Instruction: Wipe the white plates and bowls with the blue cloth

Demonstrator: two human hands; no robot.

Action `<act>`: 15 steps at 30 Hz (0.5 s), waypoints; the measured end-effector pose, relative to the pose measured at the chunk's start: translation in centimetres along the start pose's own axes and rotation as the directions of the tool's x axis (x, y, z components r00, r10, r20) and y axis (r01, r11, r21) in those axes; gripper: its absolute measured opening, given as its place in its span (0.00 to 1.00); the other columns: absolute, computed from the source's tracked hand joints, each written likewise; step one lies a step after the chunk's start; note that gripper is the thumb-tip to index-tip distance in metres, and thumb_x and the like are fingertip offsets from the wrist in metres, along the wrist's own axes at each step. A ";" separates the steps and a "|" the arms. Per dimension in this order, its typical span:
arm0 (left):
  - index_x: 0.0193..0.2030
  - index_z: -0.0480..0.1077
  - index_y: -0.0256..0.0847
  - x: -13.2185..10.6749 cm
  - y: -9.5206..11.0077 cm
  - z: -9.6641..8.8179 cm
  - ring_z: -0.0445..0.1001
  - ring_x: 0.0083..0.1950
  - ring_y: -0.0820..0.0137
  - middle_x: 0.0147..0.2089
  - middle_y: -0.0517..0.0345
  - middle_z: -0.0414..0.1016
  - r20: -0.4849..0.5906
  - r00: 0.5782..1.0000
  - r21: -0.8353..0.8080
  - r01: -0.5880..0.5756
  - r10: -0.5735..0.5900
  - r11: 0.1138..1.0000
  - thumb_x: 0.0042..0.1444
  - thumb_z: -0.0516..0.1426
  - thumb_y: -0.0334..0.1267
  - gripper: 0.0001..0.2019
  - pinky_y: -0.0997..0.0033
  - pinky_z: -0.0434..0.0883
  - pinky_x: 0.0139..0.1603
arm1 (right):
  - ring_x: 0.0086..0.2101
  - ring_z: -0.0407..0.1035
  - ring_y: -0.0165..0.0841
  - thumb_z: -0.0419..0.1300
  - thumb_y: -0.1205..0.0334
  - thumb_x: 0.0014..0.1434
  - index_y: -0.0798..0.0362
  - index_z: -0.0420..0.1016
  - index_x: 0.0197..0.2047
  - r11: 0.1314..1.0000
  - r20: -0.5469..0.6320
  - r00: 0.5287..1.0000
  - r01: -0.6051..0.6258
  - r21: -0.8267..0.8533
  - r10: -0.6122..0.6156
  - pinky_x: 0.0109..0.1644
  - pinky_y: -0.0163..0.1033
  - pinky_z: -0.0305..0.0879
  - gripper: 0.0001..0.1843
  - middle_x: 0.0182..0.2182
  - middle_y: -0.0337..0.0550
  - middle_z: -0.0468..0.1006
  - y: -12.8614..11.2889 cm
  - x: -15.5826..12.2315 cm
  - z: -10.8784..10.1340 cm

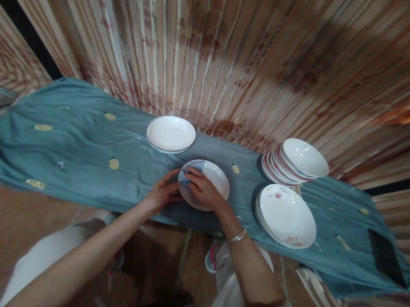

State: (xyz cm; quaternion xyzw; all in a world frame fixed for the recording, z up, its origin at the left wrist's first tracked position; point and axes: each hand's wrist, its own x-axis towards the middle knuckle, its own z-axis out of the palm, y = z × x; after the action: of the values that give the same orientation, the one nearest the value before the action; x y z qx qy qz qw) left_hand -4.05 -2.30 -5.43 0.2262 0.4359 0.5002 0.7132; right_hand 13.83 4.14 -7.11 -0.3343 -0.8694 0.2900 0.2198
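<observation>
A white plate lies on the teal cloth in front of me. My right hand presses a small blue-grey cloth onto the plate's left side, fingers curled over it. My left hand grips the plate's left rim from below. A silver bangle sits on my right wrist.
A white plate stands behind the one I hold. To the right are a tilted stack of several plates and a flowered stack. A dark phone lies at the cloth's right end. Striped curtain behind; tiled floor below.
</observation>
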 end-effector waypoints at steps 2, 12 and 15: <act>0.63 0.64 0.43 0.0 0.0 0.0 0.79 0.33 0.69 0.31 0.63 0.79 -0.004 1.000 -0.003 0.000 0.000 1.000 0.47 0.68 0.32 0.35 0.66 0.78 0.38 | 0.65 0.62 0.39 0.53 0.71 0.65 0.54 0.75 0.59 0.999 0.014 1.000 0.011 0.038 -0.011 0.71 0.50 0.57 0.22 0.65 0.51 0.69 -0.3 -0.1 -0.3; 0.65 0.63 0.43 0.3 -0.3 -0.4 0.79 0.33 0.67 0.33 0.61 0.79 -0.001 1.000 0.023 -0.006 0.006 1.000 0.47 0.69 0.34 0.37 0.65 0.77 0.38 | 0.53 0.74 0.39 0.61 0.73 0.58 0.54 0.83 0.44 0.990 0.080 0.995 0.050 0.128 -0.061 0.61 0.45 0.68 0.13 0.52 0.51 0.80 -0.4 -1.1 -1.4; 0.66 0.62 0.42 0.3 -0.2 -0.3 0.79 0.34 0.66 0.33 0.60 0.79 0.001 1.000 0.028 -0.006 0.006 1.000 0.47 0.69 0.34 0.38 0.64 0.78 0.39 | 0.50 0.76 0.38 0.62 0.74 0.57 0.53 0.83 0.41 0.991 0.099 0.993 0.053 0.126 -0.065 0.58 0.44 0.69 0.12 0.48 0.48 0.82 -0.8 -1.6 -2.0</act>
State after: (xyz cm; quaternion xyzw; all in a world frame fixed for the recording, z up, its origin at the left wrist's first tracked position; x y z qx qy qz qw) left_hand -4.18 -2.20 -5.89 0.2376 0.4418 0.4962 0.7087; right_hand 15.69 3.25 -5.44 -0.2787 -0.8695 0.3535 0.2034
